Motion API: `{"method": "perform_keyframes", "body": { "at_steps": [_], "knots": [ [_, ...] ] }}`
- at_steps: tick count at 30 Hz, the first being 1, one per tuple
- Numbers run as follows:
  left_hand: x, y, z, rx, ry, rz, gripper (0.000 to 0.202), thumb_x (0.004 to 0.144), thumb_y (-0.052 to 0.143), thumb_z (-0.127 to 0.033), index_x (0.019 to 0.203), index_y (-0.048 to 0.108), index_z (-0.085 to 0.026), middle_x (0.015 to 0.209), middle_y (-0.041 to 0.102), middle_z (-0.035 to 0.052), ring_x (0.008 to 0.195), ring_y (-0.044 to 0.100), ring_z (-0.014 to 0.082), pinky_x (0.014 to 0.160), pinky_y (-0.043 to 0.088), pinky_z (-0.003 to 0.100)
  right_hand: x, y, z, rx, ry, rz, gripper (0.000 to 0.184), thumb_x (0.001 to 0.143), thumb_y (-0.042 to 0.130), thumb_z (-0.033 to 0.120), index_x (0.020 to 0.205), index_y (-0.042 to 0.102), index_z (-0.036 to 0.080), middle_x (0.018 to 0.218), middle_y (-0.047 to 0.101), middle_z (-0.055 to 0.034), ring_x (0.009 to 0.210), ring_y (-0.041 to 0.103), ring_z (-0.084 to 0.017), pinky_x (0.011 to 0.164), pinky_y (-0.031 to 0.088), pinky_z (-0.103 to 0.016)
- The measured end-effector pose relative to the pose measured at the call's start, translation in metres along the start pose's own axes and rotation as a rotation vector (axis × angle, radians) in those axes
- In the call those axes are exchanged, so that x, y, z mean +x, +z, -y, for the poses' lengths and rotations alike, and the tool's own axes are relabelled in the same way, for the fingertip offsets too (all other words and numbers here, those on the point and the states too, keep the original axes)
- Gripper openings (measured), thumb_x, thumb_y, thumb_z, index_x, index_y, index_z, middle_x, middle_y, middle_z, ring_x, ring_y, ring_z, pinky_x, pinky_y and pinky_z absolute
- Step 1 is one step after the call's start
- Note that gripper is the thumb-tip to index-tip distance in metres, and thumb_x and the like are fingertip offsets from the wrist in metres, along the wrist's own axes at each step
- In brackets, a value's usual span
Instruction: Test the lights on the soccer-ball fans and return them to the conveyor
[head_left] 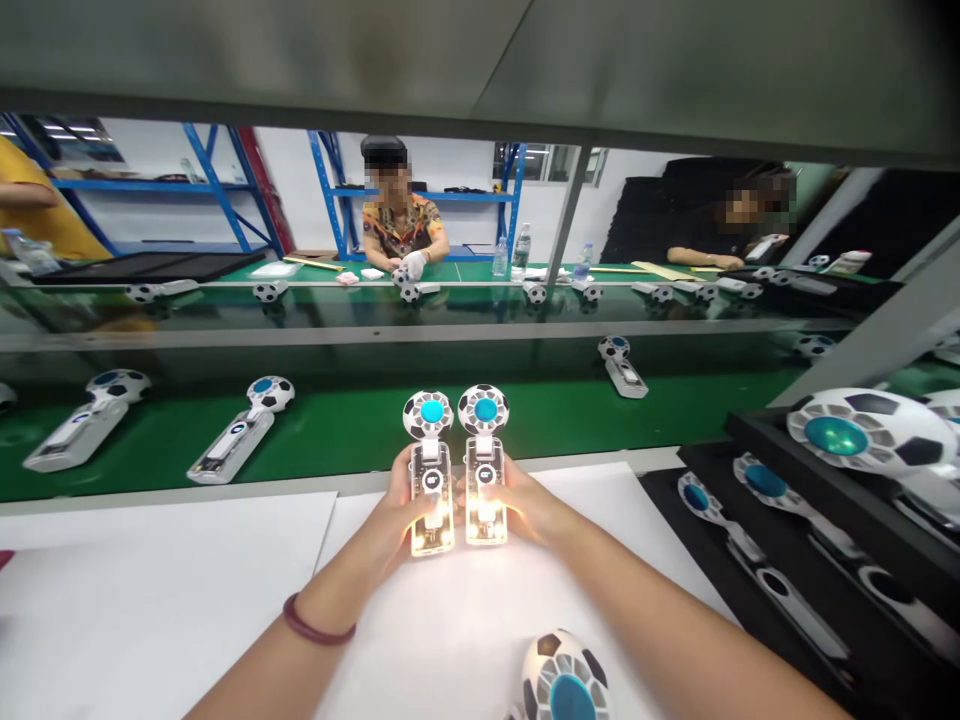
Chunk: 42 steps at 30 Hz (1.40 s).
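Left hand (pixel 394 510) closes around one lit football-headed handheld fan (pixel 431 470), right hand (pixel 525 497) around a second fan (pixel 484 465), side by side above a white sheet (pixel 187 620).

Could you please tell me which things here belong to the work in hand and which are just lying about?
In hand: left hand holding a lit device; right hand holding a second lit device.

Lying about: loose device on the white sheet; black tray of devices; green conveyor; water bottle.
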<state>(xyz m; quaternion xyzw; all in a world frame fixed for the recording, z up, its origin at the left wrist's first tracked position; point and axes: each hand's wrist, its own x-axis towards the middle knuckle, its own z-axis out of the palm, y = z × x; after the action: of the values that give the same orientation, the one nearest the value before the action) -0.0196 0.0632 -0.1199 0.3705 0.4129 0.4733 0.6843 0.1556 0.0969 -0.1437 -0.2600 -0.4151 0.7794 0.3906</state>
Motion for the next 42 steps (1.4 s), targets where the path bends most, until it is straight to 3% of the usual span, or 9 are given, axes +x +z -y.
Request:
{"method": "perform_keyframes", "body": {
  "at_steps": [8,13,27,33,42],
  "knots": [
    [-0.001,0.004,0.0,0.002,0.027,-0.044,0.07,0.066,0.072,-0.028,0.122,0.03,-0.032,0.103,0.059,0.0043,0.095,0.059,0.0286,0.081,0.049,0.042,0.001,-0.005,-0.004,0.023,0.001,0.039,0.064,0.067,0.075,0.027,0.118,0.037,0.023,0.101,0.06,-0.0056,0.088,0.062,-0.022,0.083,0.047,-0.043],
    [0.0,0.002,0.0,-0.009,0.016,-0.024,0.068,0.067,0.072,-0.027,0.121,0.032,-0.032,0.104,0.059,0.0047,0.094,0.06,0.0272,0.078,0.05,0.04,0.001,-0.006,-0.004,0.036,-0.002,0.043,0.063,0.067,0.075,0.025,0.118,0.038,0.023,0.102,0.06,-0.0052,0.089,0.062,-0.021,0.083,0.047,-0.041],
    [0.004,-0.001,0.004,-0.032,0.012,-0.034,0.071,0.066,0.071,-0.024,0.124,0.029,-0.031,0.101,0.059,0.0047,0.093,0.06,0.0272,0.079,0.05,0.04,0.0,-0.003,-0.002,0.021,0.027,0.025,0.068,0.066,0.076,0.026,0.119,0.034,0.023,0.1,0.06,-0.0058,0.089,0.062,-0.023,0.086,0.046,-0.047],
    [0.004,-0.002,0.007,-0.061,0.033,0.014,0.067,0.069,0.069,-0.021,0.122,0.029,-0.03,0.093,0.06,0.0028,0.09,0.061,0.0268,0.077,0.05,0.041,0.002,-0.007,-0.007,0.069,-0.001,0.06,0.07,0.064,0.077,0.028,0.115,0.03,0.022,0.094,0.06,-0.003,0.08,0.063,-0.02,0.078,0.05,-0.043],
    [0.003,-0.002,0.007,-0.046,0.059,0.069,0.072,0.065,0.074,-0.018,0.121,0.029,-0.03,0.093,0.06,0.0015,0.083,0.062,0.0228,0.078,0.049,0.04,0.0,-0.014,-0.008,0.019,-0.008,0.119,0.077,0.064,0.076,0.021,0.122,0.027,0.025,0.104,0.059,-0.005,0.09,0.062,-0.021,0.082,0.048,-0.042]
  ]
}}
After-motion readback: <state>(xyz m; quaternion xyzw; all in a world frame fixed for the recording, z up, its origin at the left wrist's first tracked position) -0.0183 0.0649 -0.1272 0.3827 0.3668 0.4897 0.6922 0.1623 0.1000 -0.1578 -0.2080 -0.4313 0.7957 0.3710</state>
